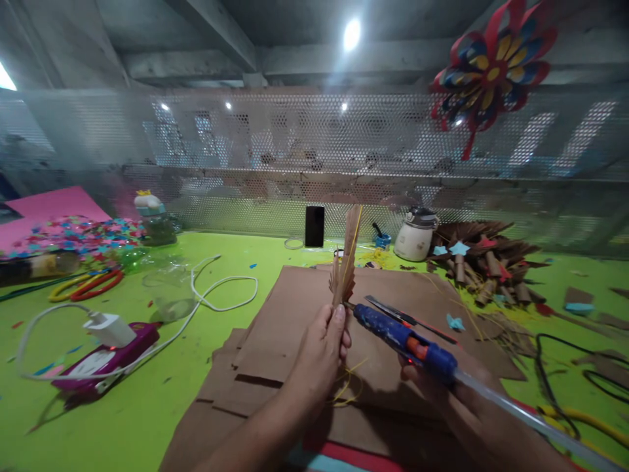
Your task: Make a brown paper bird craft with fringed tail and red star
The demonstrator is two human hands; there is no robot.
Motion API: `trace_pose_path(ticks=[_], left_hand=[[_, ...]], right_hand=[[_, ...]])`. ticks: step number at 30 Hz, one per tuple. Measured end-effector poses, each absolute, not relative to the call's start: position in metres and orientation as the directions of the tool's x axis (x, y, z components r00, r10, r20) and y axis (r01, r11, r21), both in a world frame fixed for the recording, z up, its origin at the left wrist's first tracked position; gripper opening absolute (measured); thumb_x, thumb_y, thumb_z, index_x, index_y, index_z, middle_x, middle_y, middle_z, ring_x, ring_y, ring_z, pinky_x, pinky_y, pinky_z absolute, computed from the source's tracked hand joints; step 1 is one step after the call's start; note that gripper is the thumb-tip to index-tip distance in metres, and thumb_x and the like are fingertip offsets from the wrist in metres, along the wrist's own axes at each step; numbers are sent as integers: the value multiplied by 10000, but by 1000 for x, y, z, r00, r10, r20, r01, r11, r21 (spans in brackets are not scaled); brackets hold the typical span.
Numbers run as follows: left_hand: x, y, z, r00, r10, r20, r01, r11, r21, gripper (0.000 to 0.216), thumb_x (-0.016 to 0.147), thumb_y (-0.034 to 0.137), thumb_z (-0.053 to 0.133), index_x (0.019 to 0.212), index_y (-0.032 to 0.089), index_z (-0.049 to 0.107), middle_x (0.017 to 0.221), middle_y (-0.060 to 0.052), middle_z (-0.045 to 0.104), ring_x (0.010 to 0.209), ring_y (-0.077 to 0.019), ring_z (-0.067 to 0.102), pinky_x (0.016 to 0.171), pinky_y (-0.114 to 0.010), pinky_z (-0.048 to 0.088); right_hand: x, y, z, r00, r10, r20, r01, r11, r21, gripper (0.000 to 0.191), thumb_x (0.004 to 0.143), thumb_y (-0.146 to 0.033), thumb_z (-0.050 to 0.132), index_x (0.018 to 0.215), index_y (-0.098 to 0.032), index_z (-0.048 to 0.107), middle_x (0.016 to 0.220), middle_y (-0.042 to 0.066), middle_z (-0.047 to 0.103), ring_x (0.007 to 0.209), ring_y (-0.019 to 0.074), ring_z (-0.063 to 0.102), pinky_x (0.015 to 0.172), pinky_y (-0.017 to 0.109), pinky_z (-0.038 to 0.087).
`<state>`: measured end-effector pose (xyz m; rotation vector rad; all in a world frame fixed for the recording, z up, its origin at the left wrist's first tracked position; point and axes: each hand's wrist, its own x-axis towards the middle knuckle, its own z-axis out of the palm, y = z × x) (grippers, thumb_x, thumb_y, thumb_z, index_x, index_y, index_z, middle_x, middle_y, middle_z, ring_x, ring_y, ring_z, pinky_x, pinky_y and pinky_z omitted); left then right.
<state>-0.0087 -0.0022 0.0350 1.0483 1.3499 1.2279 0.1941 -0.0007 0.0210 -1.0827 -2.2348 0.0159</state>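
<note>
Paper feather point(348, 255), brown, likely light and easily creased, stands upright at centre frame, left hand point(322, 354) grip pinched tight on its stiffer stem; right hand point(442, 396) grip wrapped around glue gun point(403, 335) over the desk point(147, 406)

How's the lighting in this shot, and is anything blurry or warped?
Head view: the ceiling lamp flares white; the left hand holding a paper feather and the right hand holding the glue gun are dim and shadowed; the mesh wall bows from lens distortion; the frame's left edge looks soft.
</note>
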Motion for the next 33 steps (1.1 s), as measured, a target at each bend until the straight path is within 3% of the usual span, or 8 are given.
trace_pose_path(ticks=[7,12,17,24,33], left_hand=[[-10,0,32,-127,986,-105,-17,104,994,333,849,507,370,832,183,443,602,47,438,484,-56,376,454,-164,279],[-10,0,32,-121,988,-100,-6,100,995,326,852,501,367,822,185,439,605,44,447,486,-56,380,450,-162,276],[-9,-1,33,-128,987,-99,-20,97,995,324,853,500,368,803,186,428,605,47,438,485,-54,370,449,-161,273],[-10,-1,32,-119,988,-100,-32,97,995,339,846,519,373,817,186,431,605,46,445,484,-57,372,448,-165,271],[-9,-3,32,-107,991,-85,-70,78,995,333,847,507,385,838,181,453,612,48,430,499,-60,373,462,-164,280]], right_hand=[[187,-3,28,-397,735,550,727,618,-300,367,848,-480,422,805,-257,710,833,67,717,742,239,673,624,324,563],[182,-6,31,-338,758,558,734,583,-348,369,843,-492,422,817,-251,701,796,61,713,723,230,669,595,307,559],[182,-2,33,-412,737,536,713,627,-314,372,839,-488,420,797,-247,701,703,55,703,686,235,667,581,314,558],[178,-8,35,-313,769,557,736,567,-370,383,836,-495,421,764,-240,697,725,60,703,729,235,664,603,308,554],[177,-8,38,-332,776,536,716,578,-392,343,831,-471,440,772,-250,696,714,40,702,623,203,656,542,279,548]])
